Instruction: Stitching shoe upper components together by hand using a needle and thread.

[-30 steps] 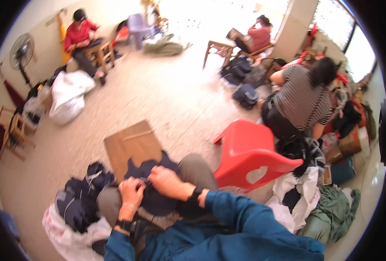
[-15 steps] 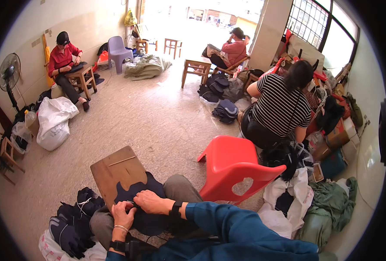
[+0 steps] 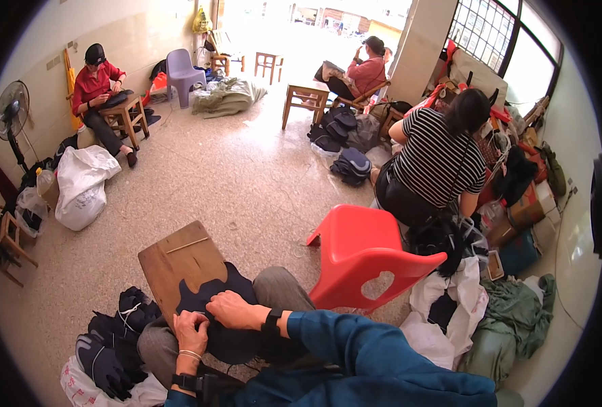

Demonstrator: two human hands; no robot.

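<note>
A dark navy cut piece of cloth [image 3: 236, 285] lies over my lap and the lower end of a brown wooden board [image 3: 186, 261]. My left hand [image 3: 191, 334] pinches the cloth near its left edge, thumb and fingers pressed together. Close beside it, my right hand [image 3: 232, 310] is closed on top of the cloth, its fingertips turned down toward the left hand. Whatever sits between the right fingertips is hidden or too small to make out. A thin stick [image 3: 188, 245] rests across the board's far part.
To my right stands a red plastic chair [image 3: 358, 237], with a person in a striped shirt [image 3: 440, 159] beyond it. Bundled dark pieces [image 3: 108, 349] lie at my left. White sacks [image 3: 443, 319] are at the right. Two other people sit farther off near stools.
The view has shifted slightly. My hands stay at the same spot on the cloth, with only small finger movements. The far-left person's hands have moved a little apart.
</note>
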